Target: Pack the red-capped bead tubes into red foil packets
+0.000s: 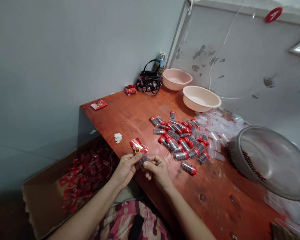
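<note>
Left hand [126,169]: thumb and fingers pinching a red foil sachet [138,146].
Right hand [158,170]: thumb and fingertips pinching a small clear vial [143,159] with dark contents.
Sachet: glossy, crinkled red and silver, held up over the table edge, just beside the vial.
Writing: sachet print unreadable; a yellow mark shows. A red wall disc [273,15] bears a white "1".
Nearby: red-capped vials [180,141] heaped on a red-brown wooden table [130,116]; a cardboard box [45,200] of red sachets below left.
</note>
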